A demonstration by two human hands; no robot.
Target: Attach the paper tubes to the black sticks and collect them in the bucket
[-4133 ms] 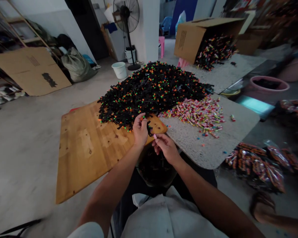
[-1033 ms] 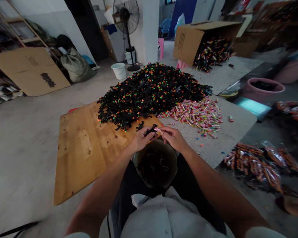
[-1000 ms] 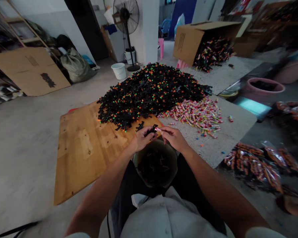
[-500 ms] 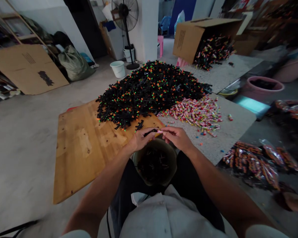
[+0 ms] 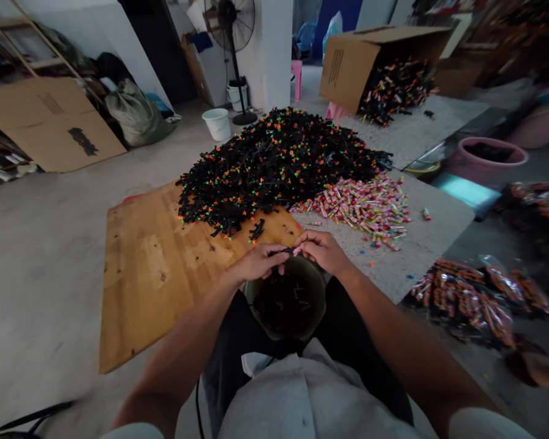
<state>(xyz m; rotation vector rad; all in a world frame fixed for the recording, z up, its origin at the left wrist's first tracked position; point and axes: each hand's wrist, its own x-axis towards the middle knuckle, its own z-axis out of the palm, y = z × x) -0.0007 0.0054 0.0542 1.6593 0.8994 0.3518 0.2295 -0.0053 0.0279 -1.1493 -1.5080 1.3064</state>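
Note:
My left hand is closed around a small black toy gun, mostly covered by the fingers. Between the fingertips of my right hand is a small pink candy tube, its end close to the toy gun; I cannot tell if they touch. Below both hands, a bucket between my knees contains dark pieces. Ahead rises a big pile of black toy guns with orange and green tips. Beside it on the right lies a heap of pink candy tubes. One loose toy gun lies on the wooden board.
The wooden board extends left, the grey tabletop right. A tipped cardboard box spills more pieces at the back. Filled plastic bags lie low on the right, near a pink tub. A fan and white bucket stand behind.
Both hands have shifted slightly; the left has turned and lowered a little. The pink candy tube, level before, now slants between the hands.

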